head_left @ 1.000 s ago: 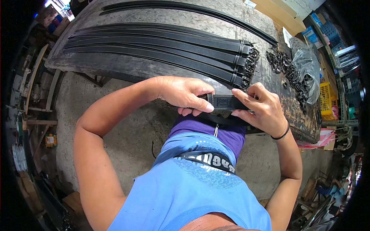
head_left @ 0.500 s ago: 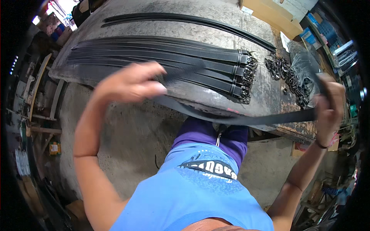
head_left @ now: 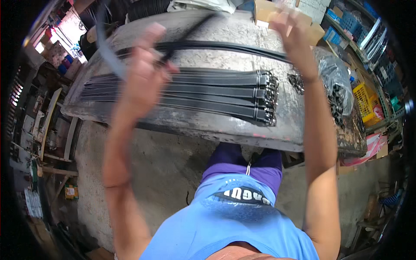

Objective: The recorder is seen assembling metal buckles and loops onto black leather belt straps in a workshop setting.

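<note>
- Left hand [head_left: 145, 71], upper left of frame, fingers closed around a black strap [head_left: 190, 31].
- Right hand [head_left: 292, 32], upper right, blurred; grip unclear, seemingly stretching the strap taut above the surface [head_left: 208, 125].
- Finished straps [head_left: 182, 93] lie side by side centre-frame, buckles aligned rightward.

My left hand [head_left: 145, 71] is smeared by motion, so I cannot tell how my fingers close on the long black leather strap [head_left: 190, 32]. Above that grip the strap blurs into a grey arc, its end lost. My right hand [head_left: 292, 32] is blurred too, its grip unclear. Right of it, the contents of the clear plastic bag [head_left: 336, 80] are too small to make out.
</note>
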A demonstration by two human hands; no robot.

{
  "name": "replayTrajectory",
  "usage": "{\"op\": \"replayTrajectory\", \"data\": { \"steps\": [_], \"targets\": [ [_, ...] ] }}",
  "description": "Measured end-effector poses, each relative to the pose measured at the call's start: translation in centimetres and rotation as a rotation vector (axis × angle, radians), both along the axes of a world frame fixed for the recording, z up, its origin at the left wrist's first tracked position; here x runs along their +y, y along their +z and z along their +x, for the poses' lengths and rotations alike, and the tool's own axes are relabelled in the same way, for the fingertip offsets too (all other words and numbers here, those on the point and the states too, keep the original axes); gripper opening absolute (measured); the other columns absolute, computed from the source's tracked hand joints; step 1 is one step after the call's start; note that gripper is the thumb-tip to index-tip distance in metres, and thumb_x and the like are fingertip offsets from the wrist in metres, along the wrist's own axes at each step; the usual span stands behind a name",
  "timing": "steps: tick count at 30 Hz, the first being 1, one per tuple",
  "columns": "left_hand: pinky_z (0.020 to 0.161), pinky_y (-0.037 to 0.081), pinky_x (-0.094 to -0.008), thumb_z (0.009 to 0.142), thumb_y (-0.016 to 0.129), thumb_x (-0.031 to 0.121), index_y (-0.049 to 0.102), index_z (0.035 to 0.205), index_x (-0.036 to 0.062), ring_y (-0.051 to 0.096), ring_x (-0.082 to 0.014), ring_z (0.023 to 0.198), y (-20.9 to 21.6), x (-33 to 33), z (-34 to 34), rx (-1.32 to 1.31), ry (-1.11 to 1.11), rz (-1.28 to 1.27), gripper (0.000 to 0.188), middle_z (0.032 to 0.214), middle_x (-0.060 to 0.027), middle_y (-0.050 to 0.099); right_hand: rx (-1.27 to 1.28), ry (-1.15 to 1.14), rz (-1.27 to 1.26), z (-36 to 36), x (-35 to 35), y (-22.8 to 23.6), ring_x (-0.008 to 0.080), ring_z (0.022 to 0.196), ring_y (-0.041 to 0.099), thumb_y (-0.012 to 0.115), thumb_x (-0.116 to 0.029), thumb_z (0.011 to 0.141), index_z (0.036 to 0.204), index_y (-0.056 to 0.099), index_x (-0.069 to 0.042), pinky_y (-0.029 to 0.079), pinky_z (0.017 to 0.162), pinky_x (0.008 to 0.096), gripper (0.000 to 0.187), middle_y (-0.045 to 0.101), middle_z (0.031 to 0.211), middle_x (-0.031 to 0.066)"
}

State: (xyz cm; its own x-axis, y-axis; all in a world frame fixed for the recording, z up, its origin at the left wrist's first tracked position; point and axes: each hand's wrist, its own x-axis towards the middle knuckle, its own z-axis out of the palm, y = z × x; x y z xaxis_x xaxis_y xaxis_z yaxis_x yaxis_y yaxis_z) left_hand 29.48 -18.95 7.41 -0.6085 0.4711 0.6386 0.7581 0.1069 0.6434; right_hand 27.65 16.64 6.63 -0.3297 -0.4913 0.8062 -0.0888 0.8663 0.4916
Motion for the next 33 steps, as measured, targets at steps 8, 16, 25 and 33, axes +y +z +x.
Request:
{"op": "replayTrajectory", "data": {
  "steps": [8, 16, 25, 33],
  "targets": [
    [0.071, 0.050, -0.0331, 0.073, 0.045, -0.003, -0.006, 0.144, 0.0036, 0.064, -0.0279, 0.072, -13.5, 8.5, 2.4, -0.120, -0.230, -0.093, 0.088, 0.081, -0.0168, 0.064, -1.319, 1.171, -1.650, 10.6, -9.7, -11.4, 0.0057, 0.076, 0.056, 0.067, -0.003, 0.077, 0.121, 0.052, 0.001, 0.049, 0.069, 0.0206, 0.047, 0.060, 0.090, 0.0013],
    [0.069, 0.047, -0.0269, 0.072, 0.051, 0.000, -0.001, 0.145, 0.0050, 0.062, -0.0218, 0.071, -13.4, 10.0, 4.8, -0.322, -0.316, -0.291, 0.090, 0.086, -0.0149, 0.063, -0.885, 0.872, -1.585, 13.6, -7.8, -12.4, 0.0068, 0.074, 0.056, 0.071, 0.003, 0.072, 0.093, 0.064, -0.001, 0.047, 0.060, 0.0204, 0.023, 0.056, 0.085, 0.0013],
    [0.064, 0.043, -0.0192, 0.085, 0.064, 0.013, 0.061, 0.098, 0.0019, 0.051, -0.0044, 0.072, -14.4, 9.4, 6.0, -0.727, -0.142, 0.096, 0.017, 0.079, 0.0013, 0.059, -0.701, 0.371, -1.094, 16.5, -7.0, -11.3, 0.0119, 0.063, 0.056, 0.077, -0.004, 0.065, 0.099, 0.064, -0.007, 0.049, 0.055, 0.0240, 0.036, 0.051, 0.085, 0.0060],
    [0.062, 0.040, -0.0172, 0.081, 0.068, 0.009, 0.061, 0.098, 0.0035, 0.049, -0.0019, 0.071, -14.3, 11.6, 6.5, -0.910, -0.406, 0.182, 0.019, 0.082, 0.0051, 0.057, -0.805, 0.569, -1.335, 16.8, -8.2, -11.7, 0.0145, 0.066, 0.056, 0.065, 0.004, 0.073, 0.103, 0.061, -0.006, 0.047, 0.060, 0.0259, 0.032, 0.052, 0.084, 0.0060]
  ]
}}
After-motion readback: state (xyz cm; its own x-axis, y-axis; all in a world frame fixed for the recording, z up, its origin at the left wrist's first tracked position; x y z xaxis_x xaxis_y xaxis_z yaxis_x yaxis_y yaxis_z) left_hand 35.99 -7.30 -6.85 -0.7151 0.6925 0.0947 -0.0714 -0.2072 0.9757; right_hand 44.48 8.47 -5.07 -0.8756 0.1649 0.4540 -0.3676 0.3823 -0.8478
